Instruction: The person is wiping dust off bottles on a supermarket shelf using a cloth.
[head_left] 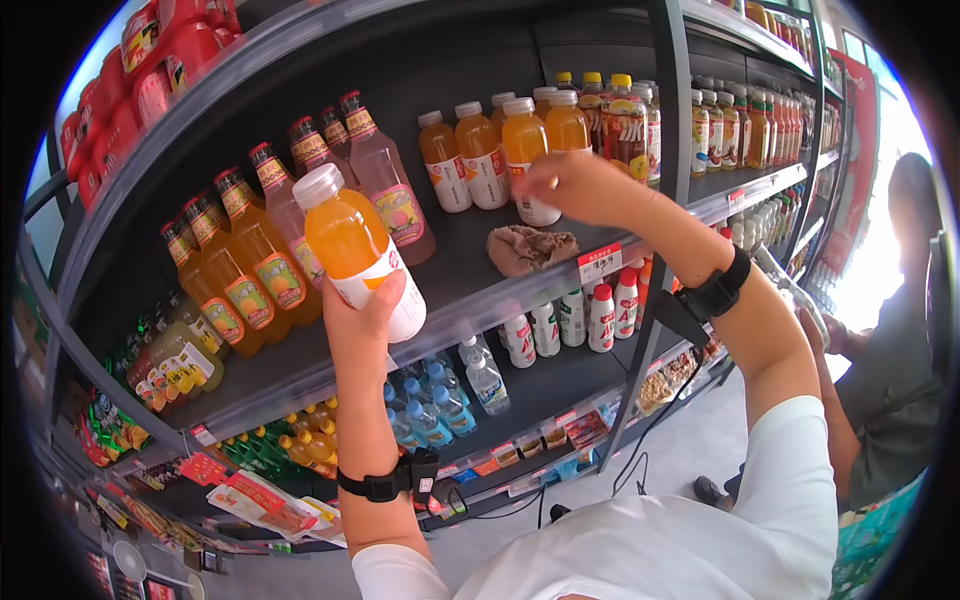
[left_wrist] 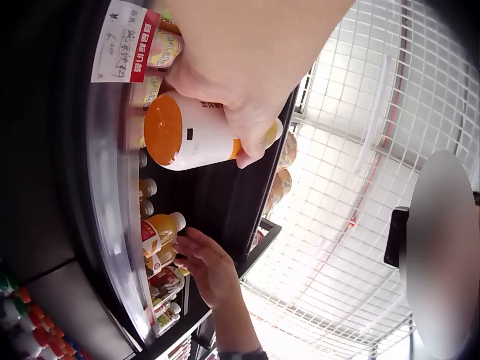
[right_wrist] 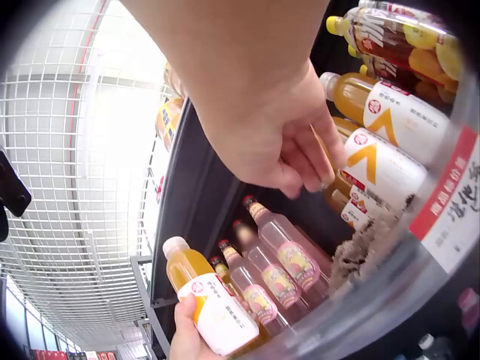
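Note:
My left hand [head_left: 362, 318] grips an orange juice bottle [head_left: 352, 240] with a white cap and white label, held in front of the shelf; in the left wrist view the bottle's [left_wrist: 196, 132] orange base faces the camera. My right hand [head_left: 590, 190] is beside a front juice bottle [head_left: 524, 140] on the shelf. In the right wrist view the fingers of that hand [right_wrist: 300, 142] are bent near the bottles, and whether they touch one cannot be told. A crumpled brown cloth [head_left: 530, 249] lies on the shelf just below these bottles.
Glass bottles with pink [head_left: 392, 190] and orange drinks stand left on the shelf. Bottles with yellow caps [head_left: 626, 125] stand to the right. A shelf post [head_left: 672, 90] and price tag [head_left: 600, 262] are near my right arm. Another person [head_left: 890, 370] stands at the right.

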